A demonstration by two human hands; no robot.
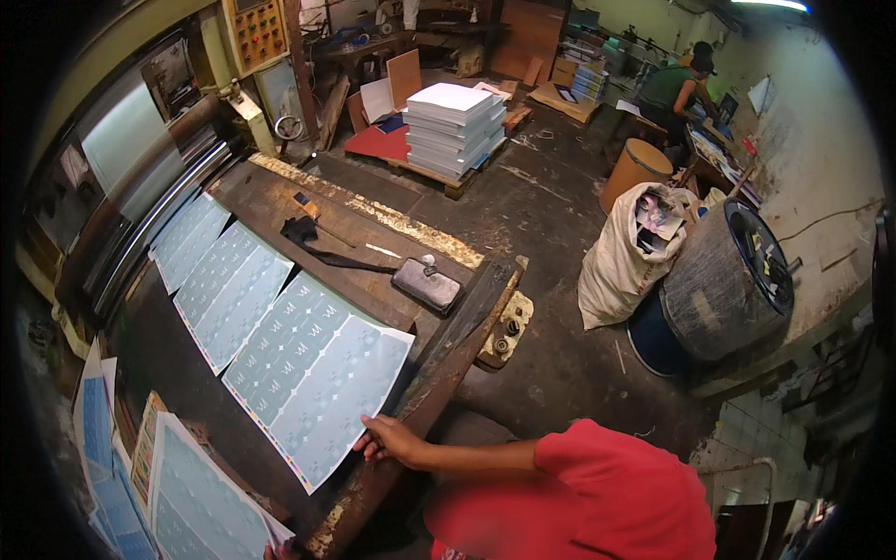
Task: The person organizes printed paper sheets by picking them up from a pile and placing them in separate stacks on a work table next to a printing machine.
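Three pale blue-green printed sheets lie in a row on the machine's dark feed table. My right hand (394, 441) reaches in from the right and pinches the edge of the nearest printed sheet (308, 373). Behind it are a middle sheet (231, 297) and a far sheet (191, 241) beside the shiny rollers (161, 219). At the lower edge, only a little of my left hand (282, 549) shows, closed at the corner of another printed sheet (201, 495). The rest of that hand is out of the picture.
A metal block (427, 284) and a dark cloth (301, 231) lie on the table. Further off stand a paper stack (455, 131) on a pallet, a scrap-filled sack (621, 252), a grey drum (723, 280) and a brown drum (637, 172). Another person (670, 93) works at the back right.
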